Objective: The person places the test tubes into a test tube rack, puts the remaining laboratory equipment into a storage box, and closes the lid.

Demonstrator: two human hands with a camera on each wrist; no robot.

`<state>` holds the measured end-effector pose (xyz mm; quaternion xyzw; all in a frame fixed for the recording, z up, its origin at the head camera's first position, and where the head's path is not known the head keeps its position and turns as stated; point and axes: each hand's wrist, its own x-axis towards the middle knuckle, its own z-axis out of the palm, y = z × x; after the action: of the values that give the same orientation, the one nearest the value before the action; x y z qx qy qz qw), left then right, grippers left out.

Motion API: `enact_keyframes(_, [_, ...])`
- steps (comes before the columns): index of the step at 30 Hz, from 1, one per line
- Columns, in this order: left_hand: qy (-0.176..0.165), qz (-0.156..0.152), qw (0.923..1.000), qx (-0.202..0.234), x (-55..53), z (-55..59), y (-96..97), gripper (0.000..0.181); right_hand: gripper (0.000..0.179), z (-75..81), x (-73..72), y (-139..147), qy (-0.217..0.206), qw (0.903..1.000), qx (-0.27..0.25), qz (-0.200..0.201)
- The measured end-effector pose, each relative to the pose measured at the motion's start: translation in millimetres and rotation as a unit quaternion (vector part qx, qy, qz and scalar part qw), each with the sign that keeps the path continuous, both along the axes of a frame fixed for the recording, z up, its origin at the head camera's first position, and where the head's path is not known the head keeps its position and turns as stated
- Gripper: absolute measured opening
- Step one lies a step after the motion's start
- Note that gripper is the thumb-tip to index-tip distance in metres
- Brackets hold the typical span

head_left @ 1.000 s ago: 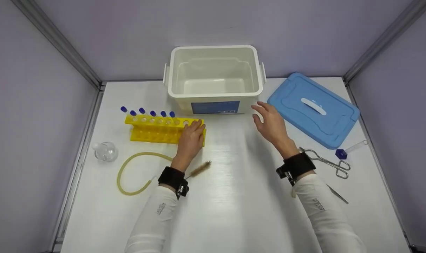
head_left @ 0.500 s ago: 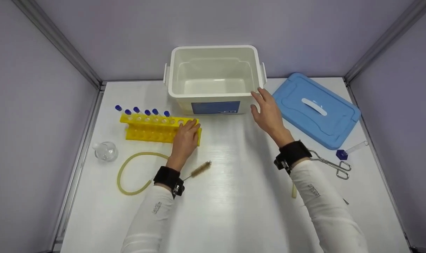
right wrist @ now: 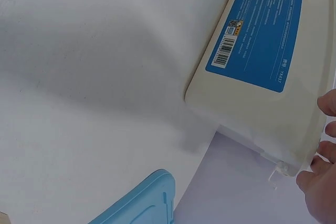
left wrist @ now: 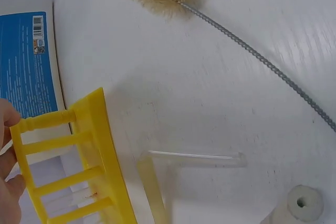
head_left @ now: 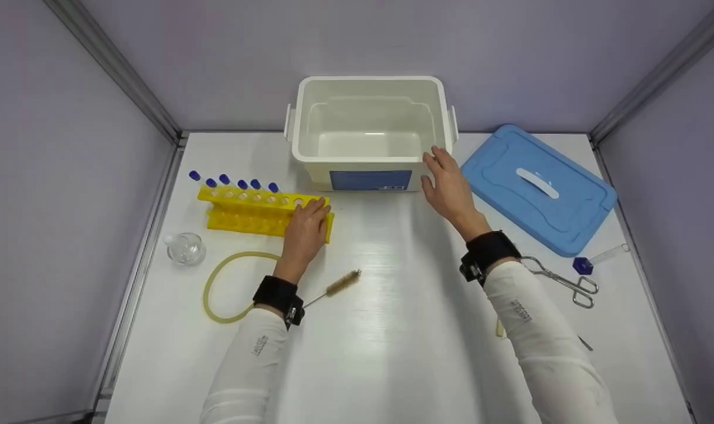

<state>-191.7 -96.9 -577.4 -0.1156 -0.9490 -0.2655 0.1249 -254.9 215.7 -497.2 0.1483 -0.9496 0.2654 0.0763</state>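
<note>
My left hand (head_left: 305, 229) grips the right end of a yellow test tube rack (head_left: 256, 220). In the left wrist view, fingertips (left wrist: 9, 169) hold the edge of the rack's top plate. Several blue-capped test tubes (head_left: 242, 185) lean in its left holes. My right hand (head_left: 452, 194) touches the front right corner of a white lidless bin (head_left: 321, 160). Its fingers lie loosely along the rim, and the thumb (right wrist: 328, 103) is by the front wall. A blue label (right wrist: 257, 32) covers part of that wall. Nothing shows inside the bin.
A blue lid (head_left: 539, 203) lies right of the bin. Near it are a measuring cylinder (head_left: 598, 258), crucible tongs (head_left: 560, 278) and a partly hidden pointed tool (head_left: 585, 343). Leftward are a glass flask (head_left: 186, 249), rubber tubing (head_left: 212, 282) and a bristle brush (head_left: 343, 283).
My left hand slid the rack to the left. The right hand moved forward from beside the bin onto its front right corner. The whole head view shifted slightly.
</note>
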Motion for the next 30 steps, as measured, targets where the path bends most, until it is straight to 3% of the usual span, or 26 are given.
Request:
enact_keyframes(14, [-0.019,0.054,0.9969,-0.054,-1.3,5.9,-22.1,0.029,0.050,1.1,-0.4,0.0,-0.007,0.9984,0.055,-0.001])
enact_keyframes(21, [-0.052,0.069,0.9959,-0.029,-6.2,8.7,-37.7,0.029,0.048,2.5,0.8,0.6,-0.001,0.9977,0.067,-0.001])
enact_keyframes(30, [-0.080,0.071,0.9943,0.005,-12.4,11.6,-53.3,0.031,0.035,5.2,1.4,-4.0,0.047,0.9948,0.085,-0.031])
